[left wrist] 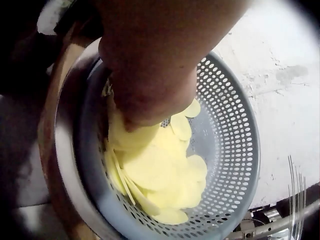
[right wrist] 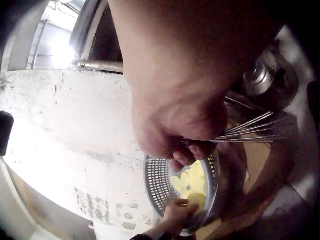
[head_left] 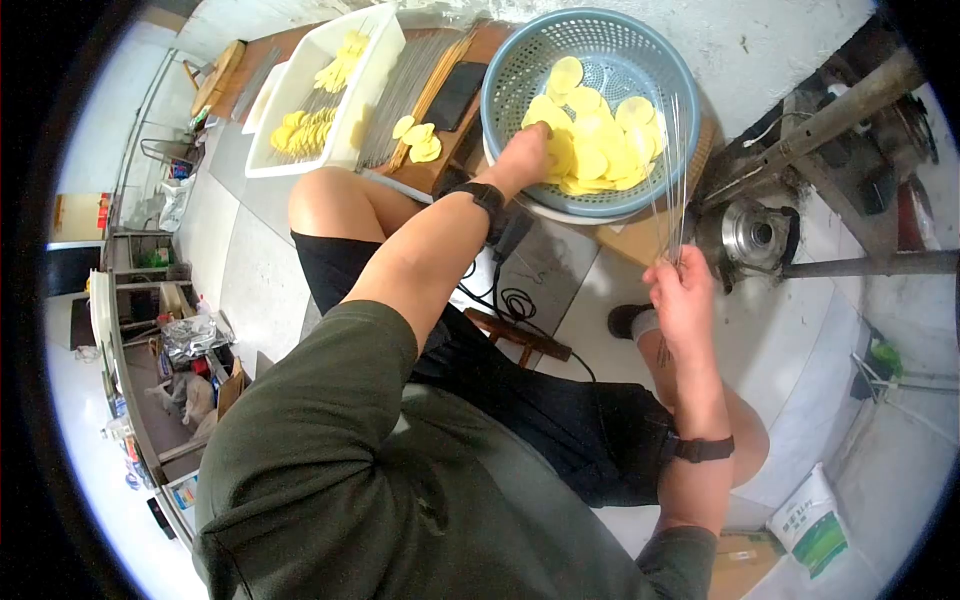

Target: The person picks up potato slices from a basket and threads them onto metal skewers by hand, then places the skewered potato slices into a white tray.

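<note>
The grip of the left hand (head_left: 522,160) is obscured at yellow slices (head_left: 600,135) and cannot be told. Far-pointing rods (head_left: 676,170) are pinched by the right hand (head_left: 686,295).

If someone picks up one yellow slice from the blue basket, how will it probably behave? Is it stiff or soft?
The yellow slices look thin, so one is probably light and may bend a little. They lie overlapped, so a neighbour could come up with it. Flat and round, it seems more likely to slide than roll inside the blue basket.
</note>
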A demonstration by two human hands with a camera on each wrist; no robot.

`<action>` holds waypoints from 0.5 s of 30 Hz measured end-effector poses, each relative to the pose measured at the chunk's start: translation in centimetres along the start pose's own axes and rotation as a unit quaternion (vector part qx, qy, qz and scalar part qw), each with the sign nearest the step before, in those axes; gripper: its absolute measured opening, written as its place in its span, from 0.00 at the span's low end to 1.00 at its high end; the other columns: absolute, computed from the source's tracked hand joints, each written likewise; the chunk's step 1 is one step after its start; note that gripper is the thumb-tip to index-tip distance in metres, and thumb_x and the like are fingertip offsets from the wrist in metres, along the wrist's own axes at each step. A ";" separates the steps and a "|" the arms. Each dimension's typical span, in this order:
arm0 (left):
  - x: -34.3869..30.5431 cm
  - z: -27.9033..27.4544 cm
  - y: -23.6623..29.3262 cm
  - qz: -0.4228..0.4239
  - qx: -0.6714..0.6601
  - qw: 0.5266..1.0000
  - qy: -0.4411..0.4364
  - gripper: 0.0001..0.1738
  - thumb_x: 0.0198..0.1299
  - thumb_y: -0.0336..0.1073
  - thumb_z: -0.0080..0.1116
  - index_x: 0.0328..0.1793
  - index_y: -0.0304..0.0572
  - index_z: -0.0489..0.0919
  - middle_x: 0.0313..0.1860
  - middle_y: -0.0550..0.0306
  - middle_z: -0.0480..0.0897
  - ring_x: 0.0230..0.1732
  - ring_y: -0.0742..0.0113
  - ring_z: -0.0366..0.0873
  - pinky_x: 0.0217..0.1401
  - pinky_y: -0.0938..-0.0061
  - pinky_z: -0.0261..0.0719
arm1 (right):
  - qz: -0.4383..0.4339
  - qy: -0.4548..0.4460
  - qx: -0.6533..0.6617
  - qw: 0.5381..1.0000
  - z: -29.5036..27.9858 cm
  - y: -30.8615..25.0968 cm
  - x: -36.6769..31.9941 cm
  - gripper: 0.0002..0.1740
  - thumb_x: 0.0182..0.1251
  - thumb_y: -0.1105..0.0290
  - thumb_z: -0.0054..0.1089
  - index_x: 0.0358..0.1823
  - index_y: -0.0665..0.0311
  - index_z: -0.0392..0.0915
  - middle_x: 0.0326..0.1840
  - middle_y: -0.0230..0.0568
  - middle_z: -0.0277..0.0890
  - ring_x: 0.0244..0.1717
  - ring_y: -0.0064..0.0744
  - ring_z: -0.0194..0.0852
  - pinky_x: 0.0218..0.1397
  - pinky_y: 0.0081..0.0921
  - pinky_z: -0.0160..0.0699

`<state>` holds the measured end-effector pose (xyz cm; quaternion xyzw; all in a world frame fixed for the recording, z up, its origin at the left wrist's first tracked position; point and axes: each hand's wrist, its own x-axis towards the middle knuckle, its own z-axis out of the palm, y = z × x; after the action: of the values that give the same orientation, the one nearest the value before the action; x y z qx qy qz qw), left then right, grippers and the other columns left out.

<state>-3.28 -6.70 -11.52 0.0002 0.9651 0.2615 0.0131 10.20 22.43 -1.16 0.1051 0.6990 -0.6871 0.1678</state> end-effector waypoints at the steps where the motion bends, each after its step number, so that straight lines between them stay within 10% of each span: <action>1: 0.2 0.3 -0.2 -0.006 0.001 1.000 0.006 0.22 0.48 0.35 0.65 0.49 0.32 0.76 0.45 0.34 0.80 0.50 0.41 0.78 0.55 0.60 0.76 | 0.000 0.000 0.000 1.000 0.0 -0.1 0.0 0.07 0.67 0.72 0.51 0.44 0.65 0.69 0.28 0.33 0.76 0.21 0.14 0.63 0.24 0.15 0.63; 12: -1.5 -0.8 2.0 0.111 0.117 0.979 0.121 0.14 0.54 0.40 0.60 0.39 0.35 0.78 0.44 0.40 0.79 0.48 0.42 0.77 0.54 0.59 0.75 | -0.002 -0.004 0.020 1.000 0.1 0.0 0.2 0.05 0.68 0.72 0.50 0.43 0.64 0.68 0.28 0.33 0.75 0.21 0.14 0.62 0.23 0.14 0.62; 15: -1.5 -1.9 1.9 0.006 -0.078 0.995 0.055 0.14 0.61 0.40 0.57 0.42 0.35 0.75 0.47 0.41 0.78 0.46 0.47 0.80 0.50 0.61 0.79 | 0.001 -0.012 0.039 0.999 0.2 -0.1 0.0 0.06 0.69 0.72 0.50 0.43 0.64 0.68 0.27 0.33 0.75 0.21 0.14 0.62 0.22 0.14 0.62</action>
<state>-1.80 -6.06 -8.85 -0.0096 0.9411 0.3353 -0.0413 10.22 22.20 -1.05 0.1038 0.6699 -0.7147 0.1724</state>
